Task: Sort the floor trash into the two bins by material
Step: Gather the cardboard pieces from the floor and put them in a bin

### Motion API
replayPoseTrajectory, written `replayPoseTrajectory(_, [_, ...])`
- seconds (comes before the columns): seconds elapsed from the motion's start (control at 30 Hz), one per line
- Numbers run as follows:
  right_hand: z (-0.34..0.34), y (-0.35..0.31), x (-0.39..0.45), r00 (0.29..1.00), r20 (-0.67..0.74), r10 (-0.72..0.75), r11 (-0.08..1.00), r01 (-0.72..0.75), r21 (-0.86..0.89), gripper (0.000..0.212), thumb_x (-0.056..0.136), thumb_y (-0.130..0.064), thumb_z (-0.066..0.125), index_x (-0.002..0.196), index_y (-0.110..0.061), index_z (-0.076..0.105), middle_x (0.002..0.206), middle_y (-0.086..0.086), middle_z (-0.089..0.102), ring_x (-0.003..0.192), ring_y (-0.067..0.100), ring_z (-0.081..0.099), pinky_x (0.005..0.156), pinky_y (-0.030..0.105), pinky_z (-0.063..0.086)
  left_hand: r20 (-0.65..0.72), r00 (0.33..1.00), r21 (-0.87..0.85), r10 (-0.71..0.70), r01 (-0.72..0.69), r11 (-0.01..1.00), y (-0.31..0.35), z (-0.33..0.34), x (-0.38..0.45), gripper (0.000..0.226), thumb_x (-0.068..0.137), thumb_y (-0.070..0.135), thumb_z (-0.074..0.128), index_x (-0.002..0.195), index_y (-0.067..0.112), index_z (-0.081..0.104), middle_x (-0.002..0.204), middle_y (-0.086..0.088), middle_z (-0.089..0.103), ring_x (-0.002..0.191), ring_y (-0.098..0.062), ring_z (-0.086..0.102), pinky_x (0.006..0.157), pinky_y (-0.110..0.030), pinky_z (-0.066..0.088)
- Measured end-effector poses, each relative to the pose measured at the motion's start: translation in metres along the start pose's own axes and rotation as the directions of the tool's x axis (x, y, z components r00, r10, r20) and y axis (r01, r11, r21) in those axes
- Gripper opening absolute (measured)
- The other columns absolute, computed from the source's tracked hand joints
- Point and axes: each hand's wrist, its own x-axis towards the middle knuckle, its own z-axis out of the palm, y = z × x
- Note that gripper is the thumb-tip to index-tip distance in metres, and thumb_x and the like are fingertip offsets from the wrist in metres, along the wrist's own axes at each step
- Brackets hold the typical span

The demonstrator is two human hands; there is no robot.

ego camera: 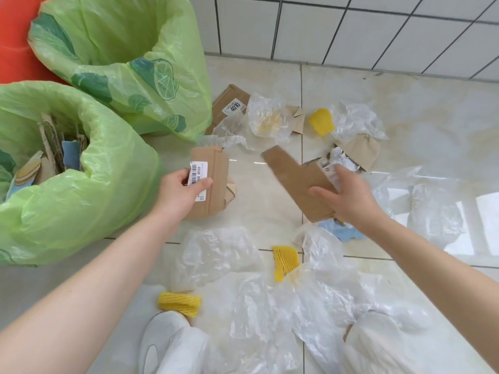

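Observation:
My left hand (179, 190) grips a small brown cardboard box with a barcode label (216, 182), held just right of the near bin (89, 184). That bin has a green liner and holds cardboard scraps. My right hand (348, 197) grips a flattened brown cardboard box (294, 179) above the floor tiles, its long flap pointing up-left. The far bin (151, 85), also green-lined, stands behind the near one; its inside is hidden.
Clear plastic bags (270, 306) cover the floor near my white shoes (164, 344). Yellow foam nets (285, 261) (179, 303) (321, 121), more cardboard (229, 103) (361, 149), and a blue scrap (348, 233) lie around. A white tiled wall (351, 28) stands behind.

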Motion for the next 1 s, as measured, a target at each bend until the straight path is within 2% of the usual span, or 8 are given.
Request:
replayPoseTrajectory(0.1, [-0.017,0.033,0.004,0.981,-0.052,0.188,0.952,-0.169,0.257,0.032,0.081,-0.027,0.071,0.11,-0.016,0.061,0.098,0.002,0.068,0.085,0.018,0.065,0.062,0.031,0.053,0.046,0.997,0.196,0.063,-0.071,0.978,-0.002,0.012,0.009,0.015,0.085,0.018,0.068,0.098,0.01,0.066,0.093,-0.003,0.064,0.081,-0.017,0.061,0.068,-0.023,0.047])
replayPoseTrajectory(0.27, [-0.013,0.082,-0.025,0.931,0.027,0.363,0.884,-0.353,0.305,0.026,0.081,-0.025,0.072,0.104,-0.017,0.063,0.098,0.005,0.07,0.082,0.019,0.067,0.057,0.029,0.052,0.13,0.981,0.492,0.143,-0.189,0.85,-0.021,0.024,0.023,0.016,0.079,0.02,0.072,0.087,0.007,0.069,0.128,-0.009,0.054,0.119,-0.026,0.05,0.104,-0.038,0.038])
replayPoseTrajectory(0.37, [0.002,0.09,-0.056,0.919,0.182,0.351,0.882,-0.389,0.265,0.015,0.081,-0.023,0.072,0.093,-0.018,0.063,0.091,0.003,0.071,0.075,0.012,0.067,0.061,0.021,0.051,0.193,0.973,0.559,0.13,-0.217,0.8,-0.027,0.03,0.018,0.017,0.079,0.021,0.073,0.091,0.01,0.07,0.138,-0.007,0.048,0.123,-0.024,0.049,0.103,-0.032,0.037])
replayPoseTrajectory(0.47, [0.015,0.08,-0.08,0.886,0.378,0.269,0.902,-0.369,0.224,0.015,0.08,-0.025,0.073,0.094,-0.022,0.066,0.088,-0.004,0.074,0.08,0.011,0.07,0.073,0.025,0.056,0.191,0.965,0.6,0.181,-0.26,0.756,-0.032,0.038,0.009,0.021,0.078,0.021,0.073,0.094,0.009,0.071,0.133,-0.007,0.05,0.12,-0.029,0.048,0.102,-0.034,0.037])
replayPoseTrajectory(0.53, [0.015,0.071,-0.084,0.879,0.422,0.221,0.908,-0.343,0.239,0.013,0.081,-0.026,0.073,0.091,-0.026,0.066,0.083,-0.012,0.073,0.08,0.005,0.069,0.072,0.023,0.054,0.173,0.963,0.624,0.207,-0.27,0.733,-0.031,0.044,0.003,0.016,0.078,0.022,0.072,0.09,0.011,0.07,0.129,-0.008,0.05,0.116,-0.034,0.048,0.1,-0.036,0.038])
replayPoseTrajectory(0.7, [-0.015,0.055,-0.057,0.955,0.239,0.175,0.91,-0.25,0.332,0.015,0.082,-0.021,0.072,0.094,-0.022,0.064,0.08,-0.015,0.071,0.069,-0.005,0.066,0.057,0.01,0.047,0.159,0.962,0.643,0.221,-0.271,0.716,-0.023,0.054,-0.003,0.016,0.077,0.022,0.074,0.09,0.012,0.071,0.133,-0.009,0.045,0.119,-0.034,0.039,0.099,-0.035,0.033])
replayPoseTrajectory(0.9, [-0.052,0.071,0.0,0.962,-0.07,0.263,0.944,-0.242,0.223,0.037,0.075,-0.033,0.075,0.102,-0.016,0.056,0.098,0.002,0.066,0.09,0.022,0.065,0.078,0.044,0.055,0.177,0.967,0.632,0.182,-0.253,0.733,-0.011,0.063,-0.002,0.02,0.077,0.025,0.076,0.096,0.02,0.072,0.141,-0.009,0.043,0.129,-0.032,0.029,0.102,-0.035,0.029])
replayPoseTrajectory(1.0, [-0.065,0.08,0.021,0.931,-0.164,0.327,0.923,-0.277,0.268,0.044,0.072,-0.035,0.077,0.103,-0.017,0.052,0.101,0.001,0.063,0.096,0.024,0.062,0.083,0.046,0.054,0.147,0.982,0.587,0.116,-0.181,0.789,-0.008,0.066,0.003,0.011,0.074,0.028,0.078,0.082,0.026,0.072,0.11,-0.004,0.064,0.122,-0.035,0.043,0.095,-0.037,0.039])
